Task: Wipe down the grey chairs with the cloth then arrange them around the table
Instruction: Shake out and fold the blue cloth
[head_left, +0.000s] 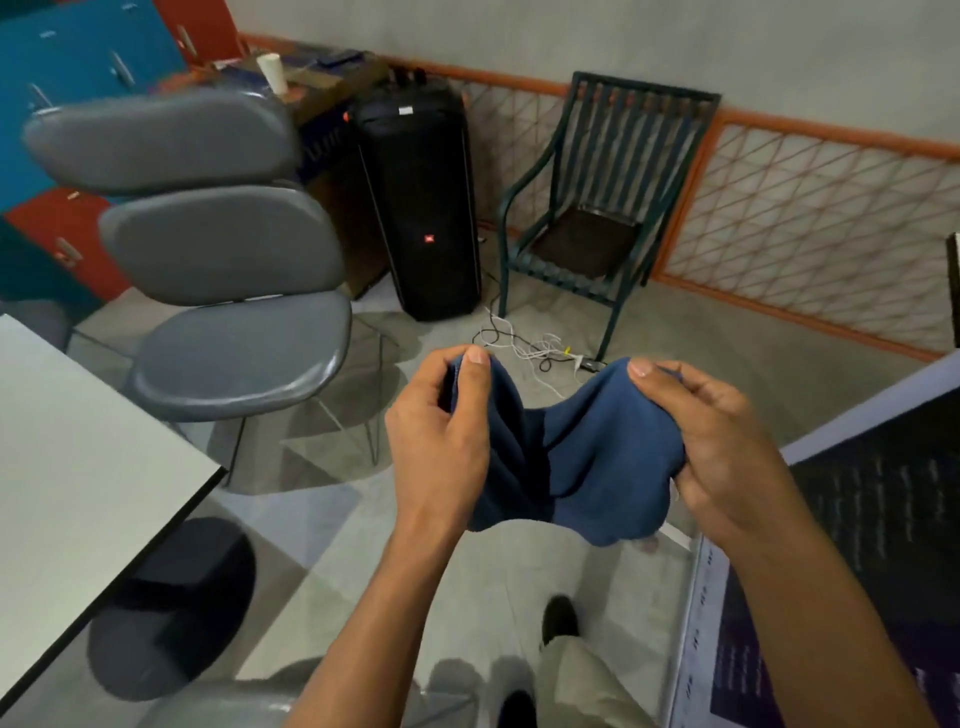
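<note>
I have both hands raised in front of me, forearms reaching up from the near edge, and the blue cloth (571, 457) stretched between them. My left hand (441, 441) pinches the cloth's upper left corner, thumb up on top and fingers curled behind the fabric. My right hand (722, 447) grips the upper right corner the same way, thumb pressed on the near face, the other fingers loosely bent (how far they wrap behind I cannot tell). The hands are held apart at about the same height, and the cloth sags in a fold between them, hanging above the floor (675, 338).

To the left and farther off stands a grey chair (234, 332), its padded seat and back facing me on thin wire legs. A second grey chair (161, 137) is just behind it, only its back showing over the first. The rim of a third grey seat (228, 701) shows at the near edge, under my left forearm. The white desk (78, 441) fills the near left, one corner pointing toward the first chair, apart from it.

Far ahead, a tall black speaker (421, 208) stands by the wall, with a dark green slatted armchair (608, 197) to its right and a tangle of white cables (524, 348) on the floor between them and my hands.
</note>
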